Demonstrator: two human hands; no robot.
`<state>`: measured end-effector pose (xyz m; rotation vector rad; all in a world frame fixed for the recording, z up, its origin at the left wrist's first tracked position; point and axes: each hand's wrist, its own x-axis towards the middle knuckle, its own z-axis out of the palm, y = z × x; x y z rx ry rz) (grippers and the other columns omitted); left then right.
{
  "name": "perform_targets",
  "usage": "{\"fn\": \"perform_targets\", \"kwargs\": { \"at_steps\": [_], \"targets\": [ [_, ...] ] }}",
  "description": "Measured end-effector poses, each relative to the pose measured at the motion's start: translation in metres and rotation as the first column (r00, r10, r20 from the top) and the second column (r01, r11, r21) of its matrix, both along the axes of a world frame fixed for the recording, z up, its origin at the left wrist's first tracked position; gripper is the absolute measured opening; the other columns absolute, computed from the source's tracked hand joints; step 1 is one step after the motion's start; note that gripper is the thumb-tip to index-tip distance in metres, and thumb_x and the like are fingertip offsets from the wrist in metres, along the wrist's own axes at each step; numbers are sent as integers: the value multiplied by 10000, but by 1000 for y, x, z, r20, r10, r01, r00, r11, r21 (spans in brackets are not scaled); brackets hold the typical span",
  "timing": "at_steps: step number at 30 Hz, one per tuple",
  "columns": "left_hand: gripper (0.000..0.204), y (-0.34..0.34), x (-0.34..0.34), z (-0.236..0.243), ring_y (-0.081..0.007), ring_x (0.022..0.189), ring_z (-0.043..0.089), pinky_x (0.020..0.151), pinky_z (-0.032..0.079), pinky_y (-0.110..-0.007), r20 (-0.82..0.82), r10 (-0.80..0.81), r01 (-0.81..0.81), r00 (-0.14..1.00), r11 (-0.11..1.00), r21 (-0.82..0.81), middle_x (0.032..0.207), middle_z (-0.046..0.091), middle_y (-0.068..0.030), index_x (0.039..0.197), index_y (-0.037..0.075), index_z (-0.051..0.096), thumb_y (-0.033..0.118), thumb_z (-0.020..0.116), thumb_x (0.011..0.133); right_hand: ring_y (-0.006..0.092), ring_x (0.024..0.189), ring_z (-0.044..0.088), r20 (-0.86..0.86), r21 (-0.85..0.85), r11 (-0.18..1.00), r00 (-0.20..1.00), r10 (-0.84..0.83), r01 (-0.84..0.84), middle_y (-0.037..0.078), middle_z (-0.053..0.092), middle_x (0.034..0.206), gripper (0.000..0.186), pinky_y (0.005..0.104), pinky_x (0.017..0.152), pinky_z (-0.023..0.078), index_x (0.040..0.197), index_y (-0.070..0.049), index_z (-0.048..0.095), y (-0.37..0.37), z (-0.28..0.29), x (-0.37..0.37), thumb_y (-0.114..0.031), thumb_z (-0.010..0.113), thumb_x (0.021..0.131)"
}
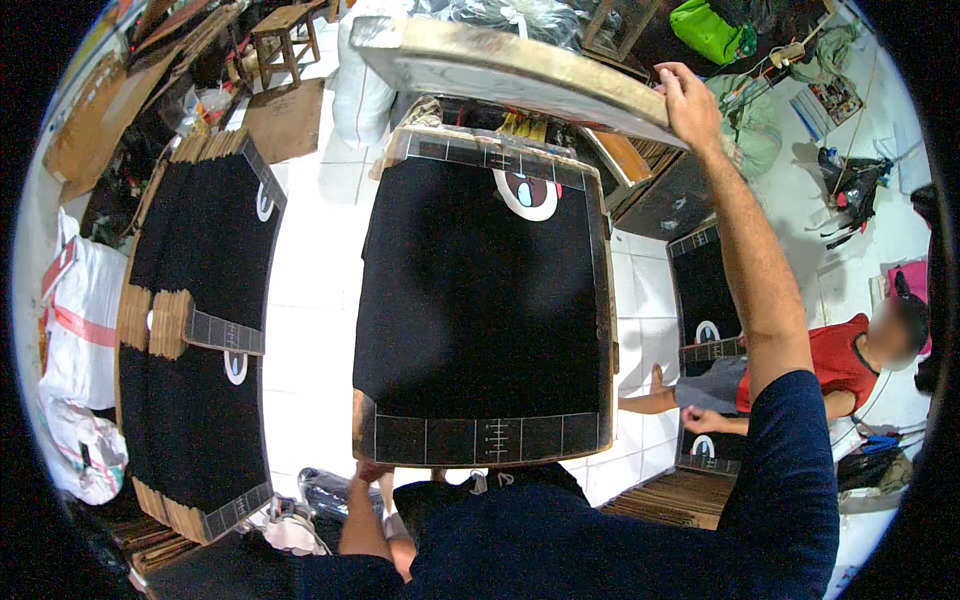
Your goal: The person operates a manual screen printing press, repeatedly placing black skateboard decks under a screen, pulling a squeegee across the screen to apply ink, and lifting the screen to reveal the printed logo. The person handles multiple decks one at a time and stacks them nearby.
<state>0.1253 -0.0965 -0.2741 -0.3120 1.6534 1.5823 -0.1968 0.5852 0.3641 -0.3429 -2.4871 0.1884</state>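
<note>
My right hand [690, 105] is closed round the right end of a thick wooden-edged frame [540, 75], which looks like a printing screen. It holds the frame tilted up at the far side of a work board [608, 400]. Flat on the board lies a black fabric panel [470, 290] with a white-ringed cartoon eye print [528, 196] near its far right corner. Dark strips with white ruled lines run along its near and far ends. My left hand [374, 470] is at the board's near left corner, its fingers mostly hidden by the edge.
Stacks of similar black panels [195, 225] stand on the left, with more panels [703, 285] on the right. A person in a red top [838, 362] sits on the right floor, one hand near those panels. A wooden stool [286, 40] and white sacks [80, 330] are farther off.
</note>
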Motion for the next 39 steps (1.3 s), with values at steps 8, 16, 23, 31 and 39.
{"fn": "perform_targets", "kwargs": {
  "at_steps": [8, 16, 23, 31, 39],
  "targets": [
    [402, 63, 62, -22, -438, 899, 689, 763, 545, -549, -452, -143, -273, 880, 626, -731, 943, 711, -225, 1023, 30, 691, 412, 683, 897, 309, 1035, 723, 50, -7, 999, 998, 35, -35, 117, 770, 1069, 400, 408, 907, 531, 1226, -189, 722, 18, 20, -18, -441, 492, 1018],
    [280, -17, -131, 163, -387, 696, 704, 620, 545, -510, -617, -399, -602, 678, 180, -778, 744, 710, -172, 907, 110, 676, 332, 560, 1032, 377, 1182, 657, 31, 89, 995, 999, 41, -43, 126, 723, 1235, 468, 472, 1000, 507, 1288, -236, 694, 24, 23, -30, -509, 434, 1011],
    [419, -128, -211, 359, -399, 832, 741, 720, 589, -524, -456, -506, -581, 732, -114, -806, 870, 750, -196, 938, 120, 756, 485, 563, 1011, 430, 1044, 672, -80, 109, 992, 994, 80, -71, 207, 721, 1079, 396, 506, 889, 523, 1045, -85, 728, -2, 32, -19, -387, 483, 972],
    [507, -379, -117, 569, -149, 666, 311, 579, 299, -385, -743, -314, -759, 591, 99, -644, 651, 333, -53, 778, -53, 453, 348, 540, 1078, 438, 1019, 677, -52, 73, 997, 998, -30, 34, 211, 727, 1064, 393, 520, 883, 533, 1032, -103, 741, -6, 42, -29, -400, 502, 935],
    [442, -378, -39, 477, -132, 670, 387, 588, 332, -350, -937, 103, -902, 333, 326, -284, 680, 453, 41, 701, 9, 530, 277, 613, 1043, 430, 1018, 690, -50, 8, 998, 996, -68, 69, 207, 733, 1057, 398, 516, 898, 547, 1019, -113, 762, -17, 41, -17, -418, 529, 917]
  ]
}}
